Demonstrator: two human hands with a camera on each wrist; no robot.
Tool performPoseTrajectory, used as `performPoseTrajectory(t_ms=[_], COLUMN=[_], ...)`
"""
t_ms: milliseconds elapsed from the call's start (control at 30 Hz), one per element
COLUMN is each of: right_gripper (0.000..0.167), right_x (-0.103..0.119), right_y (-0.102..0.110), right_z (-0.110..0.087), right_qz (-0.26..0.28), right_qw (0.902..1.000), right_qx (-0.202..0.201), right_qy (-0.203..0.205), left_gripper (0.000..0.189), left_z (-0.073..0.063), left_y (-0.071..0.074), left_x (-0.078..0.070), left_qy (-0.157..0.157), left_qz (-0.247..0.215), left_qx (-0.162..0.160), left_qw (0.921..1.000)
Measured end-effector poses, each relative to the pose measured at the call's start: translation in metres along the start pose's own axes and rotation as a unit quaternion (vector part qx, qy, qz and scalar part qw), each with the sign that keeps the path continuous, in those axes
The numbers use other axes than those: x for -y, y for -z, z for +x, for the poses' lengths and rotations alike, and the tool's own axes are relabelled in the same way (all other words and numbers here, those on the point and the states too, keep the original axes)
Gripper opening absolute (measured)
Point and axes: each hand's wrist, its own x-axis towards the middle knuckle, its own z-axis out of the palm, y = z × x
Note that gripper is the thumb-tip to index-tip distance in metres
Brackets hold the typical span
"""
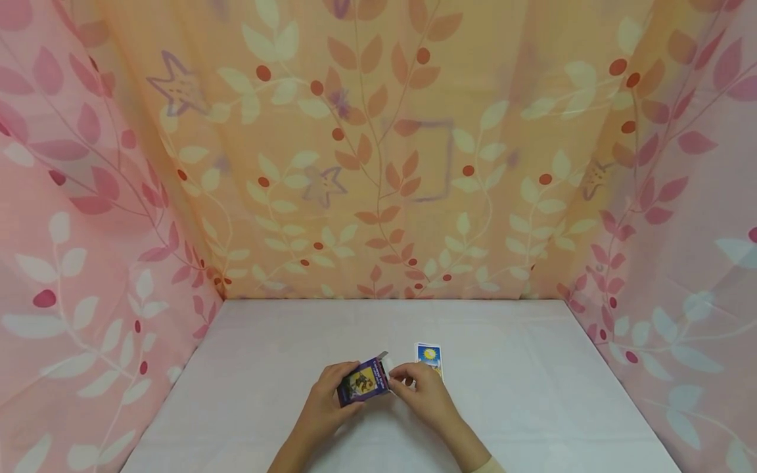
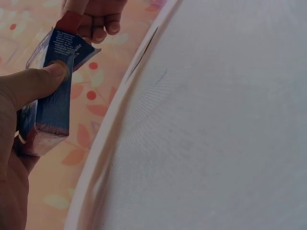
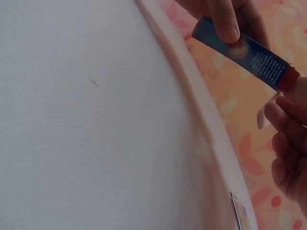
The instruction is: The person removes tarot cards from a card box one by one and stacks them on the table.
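Observation:
A dark blue and purple card box with a yellow picture on its front is gripped in my left hand. The thumb presses its narrow side, which carries small white print, in the left wrist view. Its end facing right is open, with a lid flap folded out and a small red tab at the edge. My right hand pinches at this open end with thumb and forefinger, against the flap. The inside of the box is hidden. Just behind my right hand lie picture cards, the top one showing a sun on blue.
Beneath both hands is a table with a white cloth. Curtains with a leaf pattern, orange at the back and pink on both sides, enclose it.

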Motion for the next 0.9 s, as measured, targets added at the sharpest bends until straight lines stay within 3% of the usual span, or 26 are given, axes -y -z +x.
performPoseTrajectory(t_ms=[367,633,900], right_gripper=[0.010,0.010,0.009], right_x=[0.0013,0.0008,0.0038], right_y=[-0.0003,0.0026,0.0069], right_z=[-0.0005,-0.0004,0.0003], right_qz=[-0.017,-0.022,-0.022], right_qw=[0.9998,0.9997,0.9997], right_qx=[0.000,-0.005,-0.012], right_qy=[-0.005,0.005,0.007], left_gripper=[0.083,0.085,0.084], left_z=[-0.0009,-0.0003,-0.0009], left_y=[-0.0014,-0.0018,-0.0005], left_x=[0.0029,0.0031,0.0039], left_qy=[-0.020,0.004,-0.006], left_qz=[0.016,0.012,0.022], left_qx=[-0.001,0.005,-0.002], left_qw=[0.9997,0.9999,0.9997])
